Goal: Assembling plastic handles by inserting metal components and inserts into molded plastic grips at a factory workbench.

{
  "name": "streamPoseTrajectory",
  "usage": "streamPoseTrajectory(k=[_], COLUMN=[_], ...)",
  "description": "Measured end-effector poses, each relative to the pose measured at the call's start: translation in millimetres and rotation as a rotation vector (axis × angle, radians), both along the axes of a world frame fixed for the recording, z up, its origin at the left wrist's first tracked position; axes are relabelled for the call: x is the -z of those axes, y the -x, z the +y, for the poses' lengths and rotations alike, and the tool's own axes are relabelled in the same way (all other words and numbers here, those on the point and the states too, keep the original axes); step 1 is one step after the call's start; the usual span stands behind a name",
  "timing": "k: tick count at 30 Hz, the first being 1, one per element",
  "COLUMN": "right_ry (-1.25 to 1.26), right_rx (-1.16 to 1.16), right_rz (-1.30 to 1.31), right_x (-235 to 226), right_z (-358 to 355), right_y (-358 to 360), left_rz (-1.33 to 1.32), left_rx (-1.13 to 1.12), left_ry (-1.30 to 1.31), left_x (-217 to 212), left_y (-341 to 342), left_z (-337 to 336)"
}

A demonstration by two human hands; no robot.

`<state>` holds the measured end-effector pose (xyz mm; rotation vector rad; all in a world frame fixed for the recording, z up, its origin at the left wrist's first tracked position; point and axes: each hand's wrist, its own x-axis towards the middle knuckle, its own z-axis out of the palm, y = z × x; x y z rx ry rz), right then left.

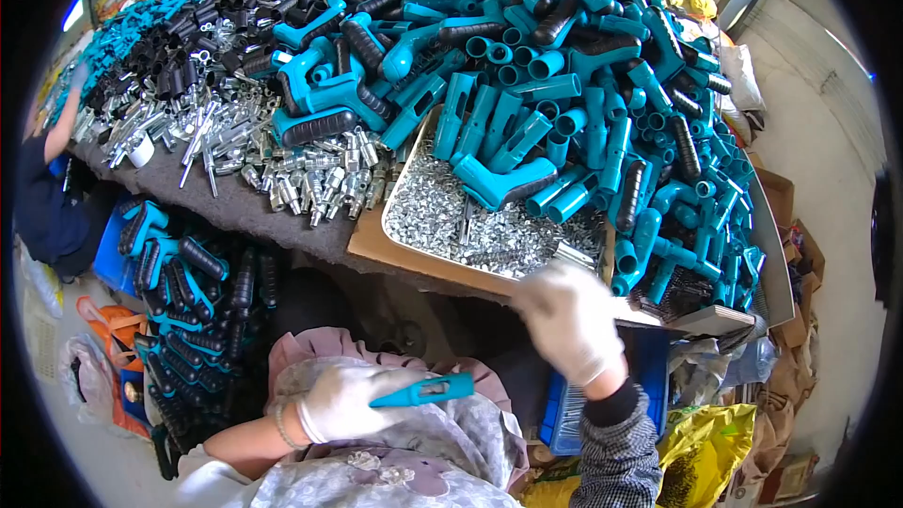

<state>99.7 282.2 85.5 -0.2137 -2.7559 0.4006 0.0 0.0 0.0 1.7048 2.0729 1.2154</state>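
Observation:
My left hand [350, 403], in a white glove, is closed around a teal plastic tool housing [435, 389] with a slot cut in its side, held low over my lap. White-gloved too, my right hand [572, 322] is over the front edge of a shallow tray [400, 190]; motion smears its fingers, so what they hold is unclear. Small silvery metal parts [508, 240] cover the tray's bottom. Close to the right fingertips lies a shiny metal piece [574, 256]. A teal handle with black grip [503, 181] and several slotted teal housings [478, 120] rest in the tray.
Heaped teal and black handles [602, 47] cover the table beyond the tray. Metal fittings [324, 174] and black sleeves [193, 71] lie to the left. Finished-looking handles [193, 301] fill a container below left. A blue crate [649, 386] stands below right. Another person's arm [64, 122] reaches in at far left.

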Motion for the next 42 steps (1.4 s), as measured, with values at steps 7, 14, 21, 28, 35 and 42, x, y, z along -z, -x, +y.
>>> streamPoseTrajectory(k=[7,14,21,28,35,42], right_ry=[-0.329,-0.498,-0.614,-0.656,-0.673,-0.258], right_rx=[0.280,0.295,0.269,0.183,0.090,0.025], right_rz=[-0.231,-0.102,-0.237,-0.304,-0.279,0.034], right_x=[-15,-3,2,5,-5,-11], right_z=[54,72,66,78,78,31], right_y=[-16,-3,-3,6,6,-11], left_rz=[-0.048,-0.020,-0.030,-0.057,-0.048,-0.033], left_rx=[-0.033,-0.021,-0.025,-0.009,-0.032,-0.111], left_ry=[0.131,0.028,0.058,0.031,0.008,0.063], left_x=[-12,0,-5,-3,-15,-14], left_y=[-1,-1,-1,-6,-6,1], left_z=[-5,0,-1,3,2,-8])
